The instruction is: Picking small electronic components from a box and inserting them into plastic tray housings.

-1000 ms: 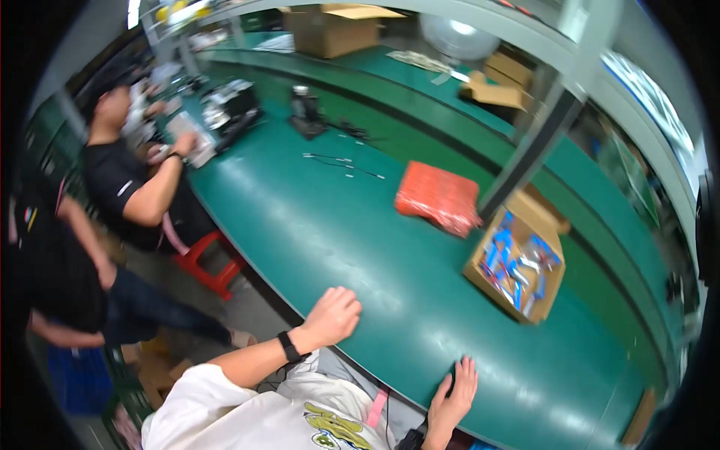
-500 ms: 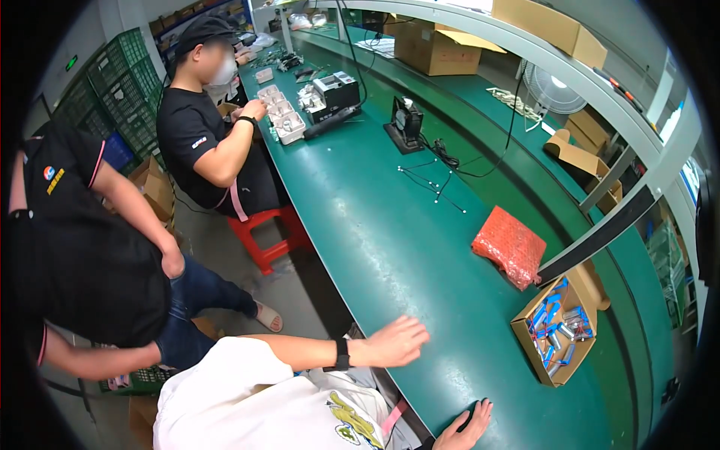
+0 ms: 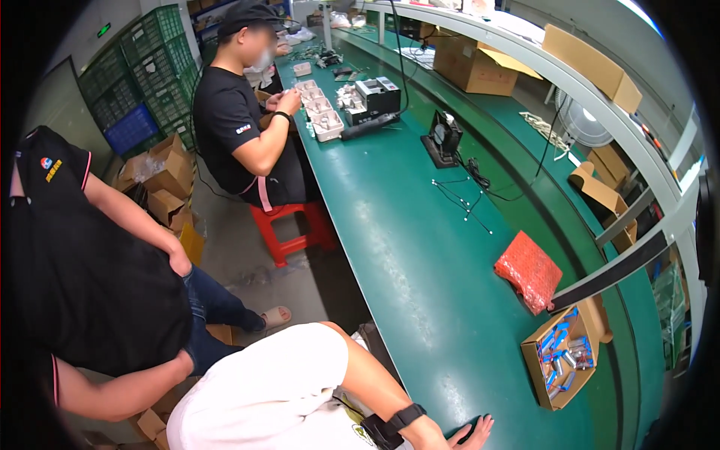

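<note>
My left forearm crosses toward the table's near edge, with a black band (image 3: 406,417) on the wrist. Only part of my left hand (image 3: 429,436) shows at the lower border; its fingers are hidden. Beside it, my right hand (image 3: 481,433) rests on the green tabletop (image 3: 420,300), its visible fingers stretched out. A dark patch lies against that hand; I cannot tell whether it is an object or shadow. Below my left forearm is a small black boxy thing (image 3: 381,433). The nearest item farther along the table is an open cardboard box (image 3: 541,375) with several blue-wrapped cylindrical cells (image 3: 559,352).
A red bubble-wrap packet (image 3: 529,271) lies behind the box. Farther off are thin black wires (image 3: 465,201), a black stand-like device (image 3: 444,137) and white trays (image 3: 328,126). A co-worker (image 3: 244,120) sits at the left edge; another person (image 3: 97,255) stands nearby. A metal post (image 3: 615,274) rises at right.
My left hand has moved from over the table down and right, beside my right hand. My right hand stays at the table's near edge. The view has shifted, so the scene sits farther right.
</note>
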{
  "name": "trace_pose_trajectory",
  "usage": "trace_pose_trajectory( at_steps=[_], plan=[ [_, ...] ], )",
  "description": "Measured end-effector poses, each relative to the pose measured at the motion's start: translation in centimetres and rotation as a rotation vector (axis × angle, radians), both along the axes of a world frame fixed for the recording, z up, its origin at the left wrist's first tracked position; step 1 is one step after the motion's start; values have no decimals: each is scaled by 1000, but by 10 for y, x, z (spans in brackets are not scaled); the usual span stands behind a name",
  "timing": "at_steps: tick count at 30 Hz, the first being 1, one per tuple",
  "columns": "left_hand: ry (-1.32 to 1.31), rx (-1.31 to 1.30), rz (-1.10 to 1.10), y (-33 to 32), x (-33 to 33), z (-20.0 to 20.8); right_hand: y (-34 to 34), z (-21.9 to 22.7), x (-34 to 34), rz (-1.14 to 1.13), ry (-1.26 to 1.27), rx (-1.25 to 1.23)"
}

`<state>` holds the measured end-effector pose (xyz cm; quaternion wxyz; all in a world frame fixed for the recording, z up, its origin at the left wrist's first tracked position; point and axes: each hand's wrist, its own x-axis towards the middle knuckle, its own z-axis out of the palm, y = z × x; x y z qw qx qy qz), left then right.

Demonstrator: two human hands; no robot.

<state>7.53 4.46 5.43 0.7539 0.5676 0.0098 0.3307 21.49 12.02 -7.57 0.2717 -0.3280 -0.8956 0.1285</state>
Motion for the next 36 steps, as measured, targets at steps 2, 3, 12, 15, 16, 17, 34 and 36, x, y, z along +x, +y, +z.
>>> trace_pose_trajectory(
  at_steps=[2, 3, 12, 15, 16, 17, 34, 36],
  plan=[
    [-39, 47, 12, 0, -2, 8, 0, 1, 3, 13, 7, -4],
    [0, 117, 51, -1, -7, 12, 0, 1, 2, 16, 8, -5],
    [-22, 531, 143, 6, -6, -5, 0, 4, -2, -10, -19, -30],
    [-10, 539, 146, 12, -2, -13, 1, 1, -1, -6, -19, -34],
    [26, 497, 150, 14, -3, -12, 1, 0, -1, -3, -17, -37],
    [62, 455, 155, 15, -5, -12, 1, 0, -1, -6, -18, -36],
    [646, 401, 1324, -22, -116, -105, -5, 14, -7, -38, 24, -30],
    [576, 269, 1423, -30, -124, -119, -6, 15, -9, -29, 33, -16]
  ],
)
